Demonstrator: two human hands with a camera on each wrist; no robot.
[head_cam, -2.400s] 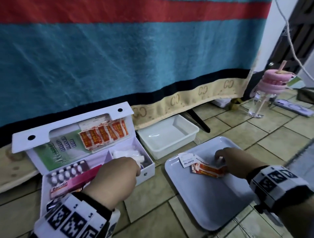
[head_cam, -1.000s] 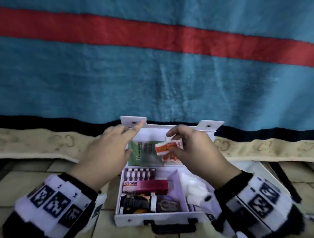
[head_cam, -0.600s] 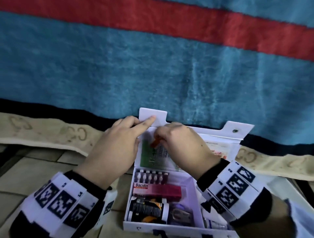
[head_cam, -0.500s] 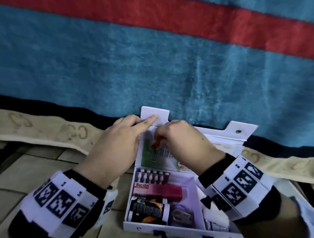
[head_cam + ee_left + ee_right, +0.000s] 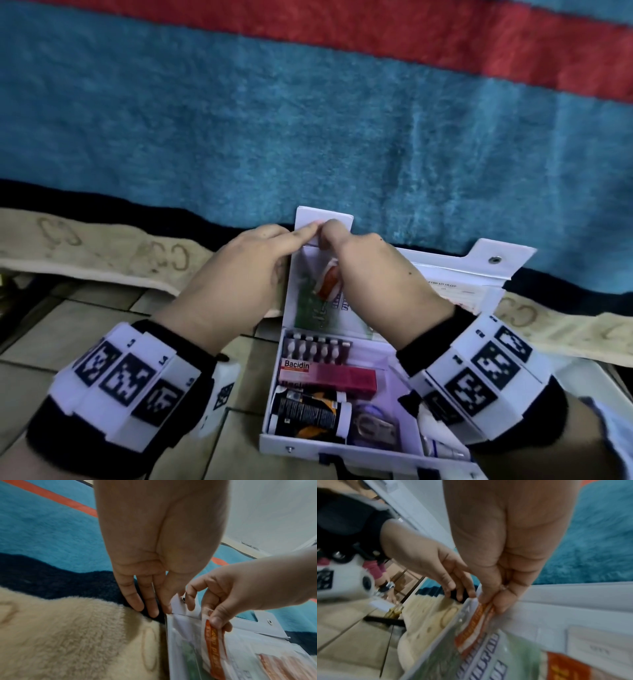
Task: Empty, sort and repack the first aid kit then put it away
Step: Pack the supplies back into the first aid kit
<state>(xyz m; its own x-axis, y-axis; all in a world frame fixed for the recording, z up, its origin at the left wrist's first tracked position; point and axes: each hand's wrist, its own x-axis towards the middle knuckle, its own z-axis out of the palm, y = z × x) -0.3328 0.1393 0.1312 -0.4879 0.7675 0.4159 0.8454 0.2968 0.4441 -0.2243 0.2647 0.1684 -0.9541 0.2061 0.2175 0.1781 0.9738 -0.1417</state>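
Nearest the camera, the open first aid kit [image 5: 342,442] is seen on the tiled floor [image 5: 85,329], its base still packed — a black-and-orange bottle [image 5: 310,416] at the front wall, small scissors [image 5: 375,423] just beside it, a white tube [image 5: 438,445] partly hidden under the right wrist, then the pink Bacidin box [image 5: 329,375] and a strip of capsules [image 5: 317,349] behind. So the emptying is judged barely begun for the base. Further back, the upright lid [image 5: 479,270] is being worked on: the left hand [image 5: 236,291] is laid against its left edge, fingers nearly straight, fingertips [image 5: 150,609] behind the lid and the thumb on the snap tab [image 5: 323,222] — a brace, it seems, so the lid is not tipped backward. The right hand [image 5: 380,284] is closed in a pinch on 1 orange-and-white plaster packet [image 5: 213,642], thumb in front and fingers behind, held at the mouth of the clear lid pocket [image 5: 488,662], apparently so it can be drawn out. Inside that pocket a green leaflet [image 5: 310,310] and more orange packets [image 5: 283,668] are left. The pocket film and the packet's grip on its neighbours are what could snag. Beyond the lid, a cream blanket border [image 5: 102,253] is pressed close, with blue and red stripes hung behind; to the right, a white tray edge [image 5: 582,373] is glimpsed.
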